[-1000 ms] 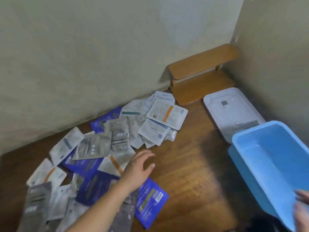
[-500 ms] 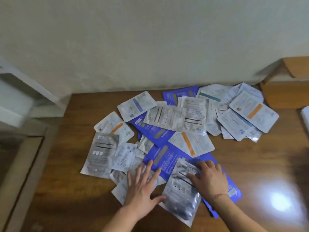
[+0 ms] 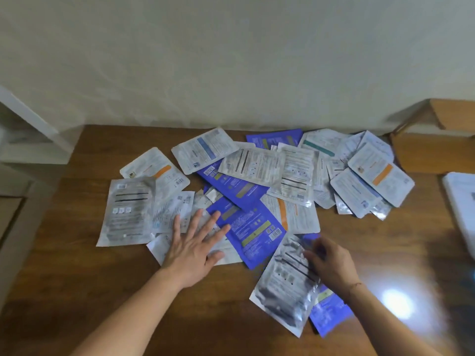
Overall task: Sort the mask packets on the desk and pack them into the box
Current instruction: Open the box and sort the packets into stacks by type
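A: Position of the packets?

B: Mask packets [image 3: 259, 181] lie in a loose overlapping heap on the wooden desk [image 3: 90, 265], spread from the left middle to the right, near the wall [image 3: 231, 60]. Silver, white and purple ones mixed. The box is out of view.

A: Left hand?

B: Left hand [image 3: 194, 249] flat, fingers straight and spread, pressing on white packets at the near edge of the heap, just beside a purple packet [image 3: 250, 231].

A: Right hand?

B: Right hand [image 3: 330, 264] has its fingers curled on the upper right edge of a silver packet [image 3: 285, 283], which lies tilted over another purple packet [image 3: 327, 310]. Blurred, but it appears to pinch the edge.

A: Anything else?

B: A wooden shelf [image 3: 437, 140] at far right; a bright light reflection [image 3: 397, 303] on the desk.
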Demonstrator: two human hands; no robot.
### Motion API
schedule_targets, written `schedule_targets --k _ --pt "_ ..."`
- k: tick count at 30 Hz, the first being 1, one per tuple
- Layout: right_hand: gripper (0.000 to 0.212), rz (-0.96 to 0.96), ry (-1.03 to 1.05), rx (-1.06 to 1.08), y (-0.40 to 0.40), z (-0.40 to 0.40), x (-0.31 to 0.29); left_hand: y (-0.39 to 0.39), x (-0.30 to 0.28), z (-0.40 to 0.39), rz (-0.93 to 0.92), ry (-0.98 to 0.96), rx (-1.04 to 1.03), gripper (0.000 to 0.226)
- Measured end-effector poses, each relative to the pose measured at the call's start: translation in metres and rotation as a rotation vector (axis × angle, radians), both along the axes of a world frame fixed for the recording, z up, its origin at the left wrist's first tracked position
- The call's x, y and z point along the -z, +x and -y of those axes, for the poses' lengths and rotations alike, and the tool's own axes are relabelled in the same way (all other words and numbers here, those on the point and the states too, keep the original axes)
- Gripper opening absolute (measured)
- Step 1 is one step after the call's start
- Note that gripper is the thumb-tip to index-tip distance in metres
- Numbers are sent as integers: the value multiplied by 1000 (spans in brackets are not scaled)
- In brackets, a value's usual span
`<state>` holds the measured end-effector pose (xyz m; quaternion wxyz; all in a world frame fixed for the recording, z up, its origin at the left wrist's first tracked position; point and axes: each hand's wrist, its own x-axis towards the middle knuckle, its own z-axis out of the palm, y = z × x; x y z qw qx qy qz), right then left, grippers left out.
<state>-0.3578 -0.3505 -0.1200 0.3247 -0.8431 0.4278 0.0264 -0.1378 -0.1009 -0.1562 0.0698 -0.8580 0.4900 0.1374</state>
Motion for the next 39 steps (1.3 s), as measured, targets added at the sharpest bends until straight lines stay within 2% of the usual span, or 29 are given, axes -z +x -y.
schedule_targets --k 3,6,9,11,15,18,20,22,24,27,29,32,36,39 --pt "27 -9 -15 -26 -2 4 2 24 -10 14 -17 13 -129 62" --pt "20 18 -70 -78 -13 15 7 26 -20 24 -41 14 -155 66" --pt "20 49 -119 -140 -31 43 14 -3 -17 30 -9 -209 -140 69" --pt "22 71 -125 -150 -34 66 14 -31 -14 45 -29 -348 -80 60" --pt "34 103 -191 -230 -22 86 8 -80 -9 89 -55 -547 196 48" --pt "30 217 -121 -253 -17 78 1 -110 -2 103 -136 -735 334 56" --pt "20 296 23 -229 -12 67 -2 -130 4 99 -189 -690 330 79" --pt "14 324 94 -224 -8 57 0 -148 13 94 -112 -562 300 88" --pt "13 315 61 -262 -7 49 7 -162 24 91 22 -434 262 74" --pt "14 307 -44 -360 -9 38 20 -178 49 85 199 -441 208 47" --pt "15 323 -135 -406 -14 32 27 -183 54 78 237 -442 204 53" --pt "11 369 -172 -422 -27 20 31 -188 42 51 271 -405 247 82" --pt "11 345 -150 -384 -58 -14 31 -195 32 -6 331 -432 394 62" --pt "16 314 -268 -463 -79 -44 33 -195 35 -40 361 -458 463 55"
